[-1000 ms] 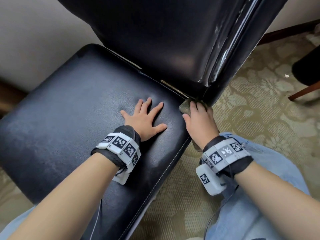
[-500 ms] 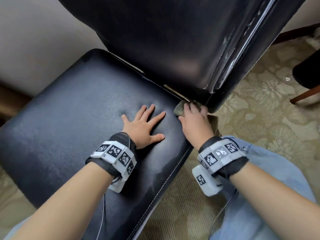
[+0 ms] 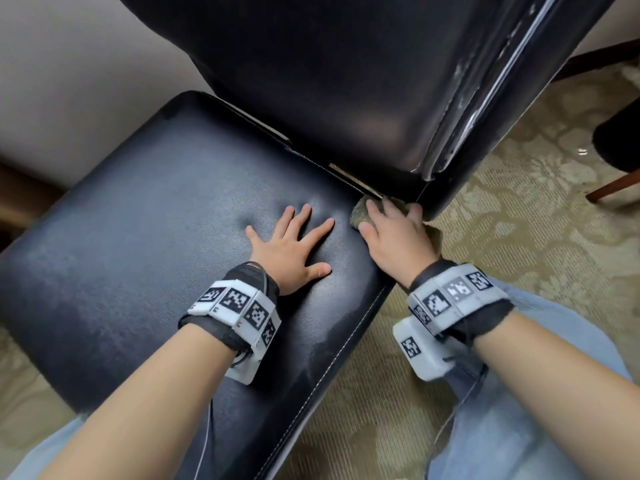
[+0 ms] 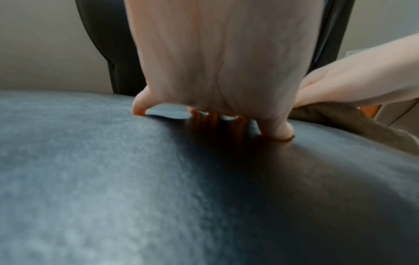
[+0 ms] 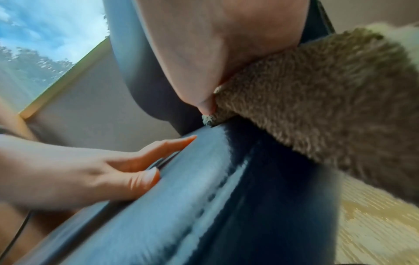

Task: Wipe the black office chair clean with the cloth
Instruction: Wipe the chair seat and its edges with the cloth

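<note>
The black leather chair seat fills the left of the head view, with its backrest rising behind. My left hand lies flat on the seat, fingers spread and pressing down. At the seat's back right corner my right hand grips a brown-green fuzzy cloth and presses it against the seat edge beside the backrest base. The right wrist view shows the cloth bunched under the palm, hanging over the side of the seat.
Patterned beige carpet lies to the right of the chair. A wooden leg of another piece of furniture stands at the far right. A pale wall runs behind the seat. My knees in blue jeans are below.
My right hand with the cloth has shifted slightly along the seat's back right corner, toward the backrest base. The left hand has stayed flat on the seat.
</note>
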{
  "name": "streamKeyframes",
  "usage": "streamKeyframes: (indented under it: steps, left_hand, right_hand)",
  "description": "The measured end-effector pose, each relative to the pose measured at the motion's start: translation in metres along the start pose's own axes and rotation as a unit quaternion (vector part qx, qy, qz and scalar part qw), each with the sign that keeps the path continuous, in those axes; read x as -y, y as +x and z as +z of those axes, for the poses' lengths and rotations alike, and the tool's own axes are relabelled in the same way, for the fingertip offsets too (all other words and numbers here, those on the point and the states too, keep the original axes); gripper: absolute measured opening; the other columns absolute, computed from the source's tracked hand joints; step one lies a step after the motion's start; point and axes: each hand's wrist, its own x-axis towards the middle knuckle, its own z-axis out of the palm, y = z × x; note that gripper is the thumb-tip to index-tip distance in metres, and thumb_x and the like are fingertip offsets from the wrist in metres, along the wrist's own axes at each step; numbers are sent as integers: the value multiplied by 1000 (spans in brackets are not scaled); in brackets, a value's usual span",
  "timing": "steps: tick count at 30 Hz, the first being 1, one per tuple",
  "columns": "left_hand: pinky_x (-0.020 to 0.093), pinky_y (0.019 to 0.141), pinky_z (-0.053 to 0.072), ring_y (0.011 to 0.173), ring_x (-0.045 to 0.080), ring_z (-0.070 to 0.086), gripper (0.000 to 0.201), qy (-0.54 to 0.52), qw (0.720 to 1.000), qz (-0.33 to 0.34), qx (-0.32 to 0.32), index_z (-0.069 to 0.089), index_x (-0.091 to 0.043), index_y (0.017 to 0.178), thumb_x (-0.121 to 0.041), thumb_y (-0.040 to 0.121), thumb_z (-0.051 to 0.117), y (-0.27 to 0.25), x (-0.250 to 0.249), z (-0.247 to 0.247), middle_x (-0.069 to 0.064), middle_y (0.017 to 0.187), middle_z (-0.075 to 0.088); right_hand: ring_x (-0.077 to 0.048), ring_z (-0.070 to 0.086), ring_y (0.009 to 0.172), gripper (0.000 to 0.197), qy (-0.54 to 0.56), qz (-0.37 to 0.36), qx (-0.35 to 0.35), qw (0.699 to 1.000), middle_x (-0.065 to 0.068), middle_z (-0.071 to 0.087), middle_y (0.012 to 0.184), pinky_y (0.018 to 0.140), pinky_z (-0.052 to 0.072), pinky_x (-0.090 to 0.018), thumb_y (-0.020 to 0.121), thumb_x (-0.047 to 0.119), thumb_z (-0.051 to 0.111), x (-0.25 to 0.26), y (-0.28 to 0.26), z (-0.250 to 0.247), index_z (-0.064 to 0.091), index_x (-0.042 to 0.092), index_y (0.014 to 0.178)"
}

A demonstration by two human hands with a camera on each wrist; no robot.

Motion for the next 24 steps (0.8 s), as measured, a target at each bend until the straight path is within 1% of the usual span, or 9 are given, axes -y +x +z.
streamKeyframes:
  steps: [4,8,10,12,14,17,19,20,24]
  left_hand:
    - [68,104,13,143,13,-15,70,14,1000,-2,8,-8,-48,144,-62,91,35,1,1,-2,-7,156,-17]
    - [68,105,11,143,13,-15,70,5,1000,-4,13,-6,-47,144,-60,91,36,1,1,-3,-7,156,-18]
    - [68,105,9,143,14,-15,70,-3,1000,-5,12,-6,-47,144,-59,91,37,1,0,-1,-6,156,-18]
    - [68,105,7,143,15,-16,70,-6,1000,-4,10,-7,-47,144,-59,91,37,1,0,0,-6,156,-18]
    - [69,105,6,143,15,-17,70,-5,1000,-4,9,-8,-47,144,-60,91,37,1,0,0,-6,156,-19]
    - [69,104,4,143,15,-18,70,-10,1000,0,6,-7,-46,145,-59,91,37,1,0,1,-5,156,-20]
    - [69,104,3,142,15,-18,70,-22,1000,3,2,-6,-46,145,-59,91,38,1,1,1,-6,156,-19]
    - [69,104,3,142,14,-18,71,-30,1000,5,-1,-4,-46,145,-58,91,39,1,2,1,-7,156,-19]
    - [66,107,5,142,10,-15,71,-59,998,29,-2,4,-48,145,-56,89,47,0,12,-3,-11,156,-15]
  right_hand:
    - [-35,28,125,49,41,3,5,999,-4,31,150,106,20,-34,97,36,35,-17,-3,-1,32,21,144]
    - [-34,40,120,55,71,-10,8,997,-8,46,137,97,21,-31,94,41,22,-44,-23,2,35,16,141]
    - [-36,42,118,66,89,-1,14,996,-7,47,136,96,22,-31,88,48,16,-44,-21,5,37,15,141]
    - [-35,39,121,75,47,-5,12,999,-9,44,139,98,21,-31,84,51,8,-32,-15,1,36,12,141]
    - [-35,34,124,55,6,-1,20,1000,-10,38,144,101,22,-34,98,39,19,-15,-6,-6,34,10,142]
    - [-29,32,128,39,2,-37,22,999,-10,36,146,104,25,-35,101,20,30,10,17,-20,42,8,136]
    - [-30,35,127,40,27,-28,27,999,-11,40,142,104,23,-35,100,23,33,19,32,-21,41,9,136]
    - [-32,33,127,44,28,-24,32,999,-10,36,145,104,23,-35,99,27,34,20,34,-17,36,11,140]
    - [-32,17,137,63,-2,-41,17,999,-2,7,156,110,23,-38,95,39,43,7,5,-4,14,24,148]
